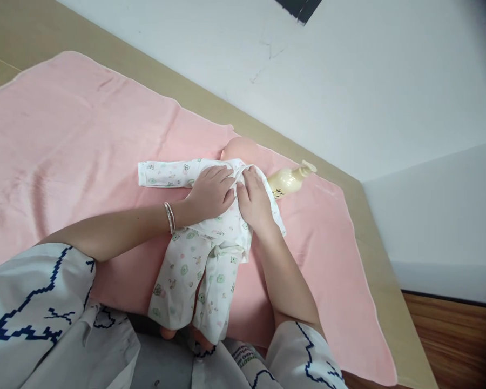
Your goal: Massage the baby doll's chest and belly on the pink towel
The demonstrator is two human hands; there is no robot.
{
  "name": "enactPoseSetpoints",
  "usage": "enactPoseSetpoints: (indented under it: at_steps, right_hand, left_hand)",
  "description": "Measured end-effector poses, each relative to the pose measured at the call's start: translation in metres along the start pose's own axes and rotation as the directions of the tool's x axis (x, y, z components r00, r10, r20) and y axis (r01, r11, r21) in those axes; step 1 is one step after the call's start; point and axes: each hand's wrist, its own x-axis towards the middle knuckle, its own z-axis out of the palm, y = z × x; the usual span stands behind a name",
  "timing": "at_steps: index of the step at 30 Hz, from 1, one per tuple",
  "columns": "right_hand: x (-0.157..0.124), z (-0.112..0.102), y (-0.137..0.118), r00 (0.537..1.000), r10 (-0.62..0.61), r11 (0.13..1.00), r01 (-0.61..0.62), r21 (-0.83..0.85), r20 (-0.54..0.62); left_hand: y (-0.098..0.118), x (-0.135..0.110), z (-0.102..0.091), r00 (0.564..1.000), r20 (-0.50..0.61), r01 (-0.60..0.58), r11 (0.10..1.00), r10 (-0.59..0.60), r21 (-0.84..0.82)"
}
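Observation:
A baby doll (240,149) lies on its back on a pink towel (73,146), dressed in a white printed top (166,173) and matching trousers (186,281). Both my hands rest on the doll's chest. My left hand (210,192), with a bracelet on the wrist, lies flat on the top with its fingers together. My right hand (254,199) presses next to it, and its fingers seem to pinch the fabric edge near the neck. The doll's feet poke out at the near edge.
A cream pump bottle (288,180) lies on the towel right of the doll's head. The towel covers a beige table (372,227) that meets a white wall (348,75). Wooden floor (461,340) shows at the lower right.

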Motion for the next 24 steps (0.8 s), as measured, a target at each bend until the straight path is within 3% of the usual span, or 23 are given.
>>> enactPoseSetpoints:
  at_steps: [3, 11, 16, 21, 24]
  right_hand:
    - [-0.005, 0.001, -0.007, 1.000, 0.010, 0.997, -0.010, -0.080, 0.007]
    - [-0.037, -0.006, -0.043, 0.996, -0.073, 0.964, 0.057, -0.260, -0.052]
    - [-0.029, -0.007, -0.034, 0.997, -0.021, 0.984, 0.007, -0.176, -0.077]
    - [-0.006, -0.006, -0.014, 0.999, -0.037, 0.999, 0.036, -0.032, -0.016]
    - [-0.002, -0.008, -0.010, 1.000, -0.022, 1.000, 0.022, 0.001, 0.000]
  left_hand:
    - [0.002, 0.001, 0.000, 0.999, -0.016, 0.041, 0.999, -0.041, 0.034]
    - [-0.002, 0.011, -0.004, 0.988, 0.112, 0.104, 0.994, -0.107, 0.034]
    - [-0.002, 0.008, -0.002, 0.992, 0.074, 0.103, 0.995, -0.104, 0.009]
    - [-0.002, 0.002, 0.001, 0.999, 0.019, 0.038, 0.999, -0.037, -0.023]
    - [-0.002, 0.000, 0.003, 0.996, -0.023, 0.088, 0.995, -0.089, -0.043]
